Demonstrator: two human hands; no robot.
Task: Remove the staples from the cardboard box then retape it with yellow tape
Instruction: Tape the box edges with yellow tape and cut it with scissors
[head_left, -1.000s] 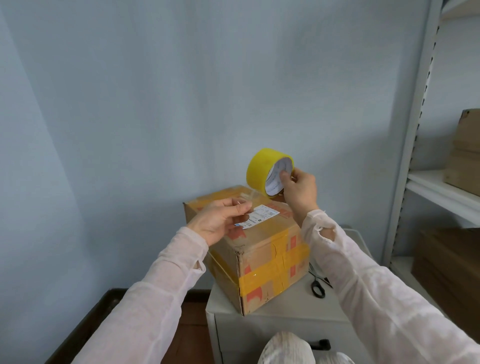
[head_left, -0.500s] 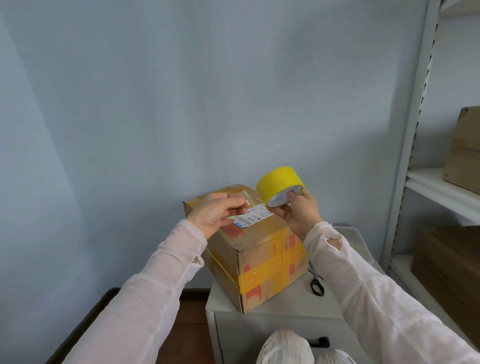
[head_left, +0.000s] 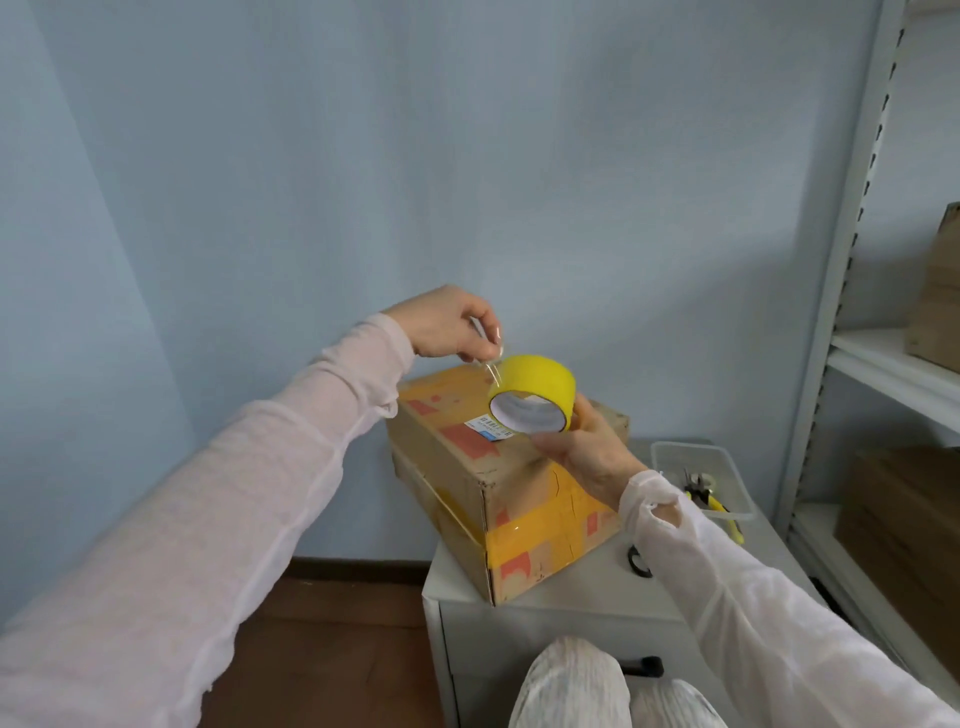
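1. A metal shelving rack (head_left: 852, 291) is standing well to the right of the cardboard box (head_left: 452, 467), carrying brown cartons (head_left: 940, 312).
2. A grey cabinet (head_left: 493, 649) is sitting directly under the box, bearing it on its top.
3. The box is lying at an angle, 1 corner pointing toward the person, with yellow tape bands running over its top and sides.
4. A clear tray (head_left: 727, 460) is resting just right of the box, holding yellow-handled pliers (head_left: 714, 501).
5. The roll of yellow tape (head_left: 540, 382) is hovering just above the box's top, its open core facing the person.
6. The right hand (head_left: 592, 452) is gripping the roll from below, over the box's right side.
7. The left hand (head_left: 447, 325) is hanging above the box's far edge, thumb and fingers pinching the tape's loose end beside the roll.
8. A white label (head_left: 485, 427) is showing on the box's top, partly behind the roll.
9. A black scissor handle (head_left: 639, 561) is lying just right of the box.
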